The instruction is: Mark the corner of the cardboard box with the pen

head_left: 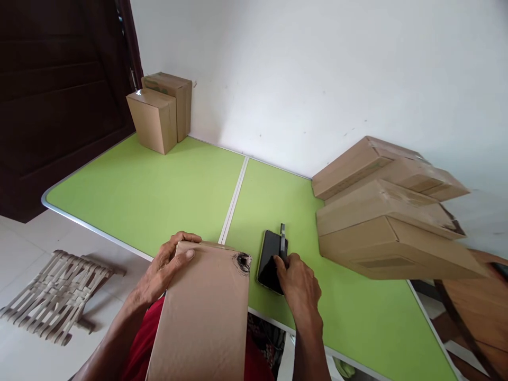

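A tall cardboard box (206,312) stands close in front of me, at the near edge of the table. One upper corner of it has a dark, ragged hole. My left hand (170,264) grips the box's upper left edge, its thumb lying on the face toward me. My right hand (297,280) is closed around a slim box cutter (282,238), whose grey end points away from me. Below the cutter, a black smartphone (268,264) lies on the green table (159,196). Whether the right fingers touch the phone is unclear.
Two cardboard boxes (147,124) stand at the table's far left corner. On the right, several larger cartons (357,227) lean by the white wall. A woven stool (59,296) sits on the floor at left, near a dark door (59,100).
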Action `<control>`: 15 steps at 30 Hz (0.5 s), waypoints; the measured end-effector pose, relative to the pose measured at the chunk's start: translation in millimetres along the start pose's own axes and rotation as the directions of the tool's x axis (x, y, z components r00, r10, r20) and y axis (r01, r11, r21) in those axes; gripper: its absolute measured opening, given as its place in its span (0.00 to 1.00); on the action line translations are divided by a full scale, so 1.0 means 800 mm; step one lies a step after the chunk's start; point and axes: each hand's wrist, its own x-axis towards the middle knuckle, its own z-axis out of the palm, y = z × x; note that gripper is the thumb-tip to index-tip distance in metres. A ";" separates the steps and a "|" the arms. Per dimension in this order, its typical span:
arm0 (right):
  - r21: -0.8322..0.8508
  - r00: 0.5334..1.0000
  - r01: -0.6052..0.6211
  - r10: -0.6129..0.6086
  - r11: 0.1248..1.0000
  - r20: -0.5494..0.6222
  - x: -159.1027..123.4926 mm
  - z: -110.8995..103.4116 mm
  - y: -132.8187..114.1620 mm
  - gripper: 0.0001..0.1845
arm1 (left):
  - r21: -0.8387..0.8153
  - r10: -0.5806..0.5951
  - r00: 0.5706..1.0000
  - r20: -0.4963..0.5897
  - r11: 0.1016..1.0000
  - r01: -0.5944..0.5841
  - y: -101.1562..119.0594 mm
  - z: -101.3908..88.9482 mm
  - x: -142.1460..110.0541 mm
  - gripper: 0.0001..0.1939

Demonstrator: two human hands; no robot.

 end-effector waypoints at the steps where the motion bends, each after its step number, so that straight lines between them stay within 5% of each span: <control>1: 0.005 1.000 0.005 -0.005 1.000 0.002 0.001 0.001 0.004 0.15 | 0.002 0.002 1.000 -0.011 1.000 -0.002 0.001 0.000 -0.002 0.30; 6: 0.048 0.996 0.079 -0.077 0.996 -0.039 0.010 -0.011 0.002 0.15 | -0.018 0.000 0.999 -0.053 1.000 -0.001 0.006 0.005 -0.008 0.30; 15: 0.038 0.965 0.260 -0.260 0.965 0.014 0.005 0.012 -0.102 0.14 | 0.028 0.021 0.997 -0.073 0.999 -0.019 0.016 0.008 -0.016 0.31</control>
